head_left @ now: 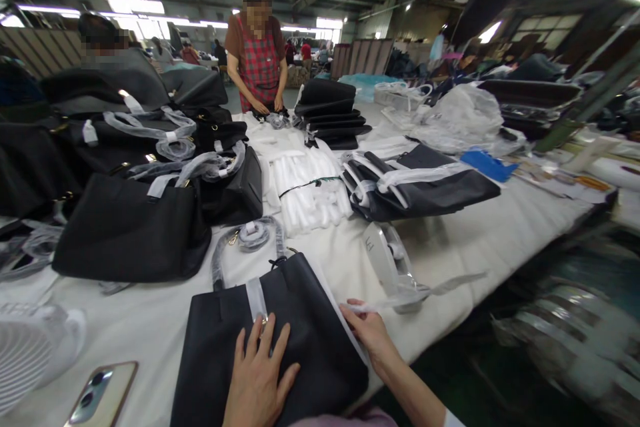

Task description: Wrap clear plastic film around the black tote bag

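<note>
A black handbag [300, 333] lies flat in front of me, with a white strip [257, 299] over its top middle and its wrapped handle [276, 235] stretched out beyond it. My left hand [260, 370] rests on the bag with fingers spread, the fingertips by the lower end of that strip. At the bag's right edge, my right hand [367, 333] pinches the end of a translucent strip of tape [400, 299]. That strip runs past the white tape dispenser [387, 253], which stands just beyond the hand.
More black bags [133, 230] with wrapped handles crowd the left. A bundle of white foam tubes [313, 190] and another bag [430, 180] lie ahead. A phone [103, 393] and a white fan [37, 353] sit near left. Across the table, a person [257, 47] handles something.
</note>
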{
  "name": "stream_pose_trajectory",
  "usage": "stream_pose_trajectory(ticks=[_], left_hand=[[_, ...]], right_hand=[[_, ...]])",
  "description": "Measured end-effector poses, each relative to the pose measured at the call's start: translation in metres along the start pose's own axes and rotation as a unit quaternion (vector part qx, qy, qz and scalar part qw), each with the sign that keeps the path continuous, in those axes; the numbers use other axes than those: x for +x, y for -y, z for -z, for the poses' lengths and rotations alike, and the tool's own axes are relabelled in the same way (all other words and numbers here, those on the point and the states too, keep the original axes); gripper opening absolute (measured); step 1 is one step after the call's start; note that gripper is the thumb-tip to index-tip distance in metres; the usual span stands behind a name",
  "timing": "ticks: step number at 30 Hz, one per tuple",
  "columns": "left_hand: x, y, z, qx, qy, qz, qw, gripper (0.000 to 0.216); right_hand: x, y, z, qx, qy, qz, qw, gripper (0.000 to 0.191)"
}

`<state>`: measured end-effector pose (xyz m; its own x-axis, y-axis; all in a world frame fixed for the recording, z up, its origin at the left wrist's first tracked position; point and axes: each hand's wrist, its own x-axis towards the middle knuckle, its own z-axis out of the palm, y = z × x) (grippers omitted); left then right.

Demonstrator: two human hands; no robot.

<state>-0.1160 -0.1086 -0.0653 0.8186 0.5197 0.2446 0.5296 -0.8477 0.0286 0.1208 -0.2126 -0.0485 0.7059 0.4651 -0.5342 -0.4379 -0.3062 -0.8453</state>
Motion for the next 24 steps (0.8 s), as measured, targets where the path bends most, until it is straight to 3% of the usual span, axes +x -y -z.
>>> stream_pose_trajectory(ticks=[4, 12, 18, 24], left_hand=[[0.0, 0.0, -0.002, 0.005, -0.002, -0.003, 1.0, 0.059], [-0.001, 0.0, -0.002, 0.011, -0.014, -0.007, 1.0, 0.058], [0.0, 0.0, -0.004, 0.018, -0.023, -0.007, 1.0, 0.059], [-0.001, 0.001, -0.006, 0.014, -0.021, -0.009, 1.0, 0.058]], right_hand=[[0.001, 0.005, -0.003, 0.062, -0.052, 0.024, 0.996, 0.055], [0.003, -0.002, -0.011, 0.121, -0.081, 0.127, 0.981, 0.056], [-0.001, 0.0, -0.012, 0.122, -0.06, 0.104, 0.985, 0.051], [0.0, 0.005, -0.015, 0.049, -0.018, 0.07, 0.996, 0.041]])
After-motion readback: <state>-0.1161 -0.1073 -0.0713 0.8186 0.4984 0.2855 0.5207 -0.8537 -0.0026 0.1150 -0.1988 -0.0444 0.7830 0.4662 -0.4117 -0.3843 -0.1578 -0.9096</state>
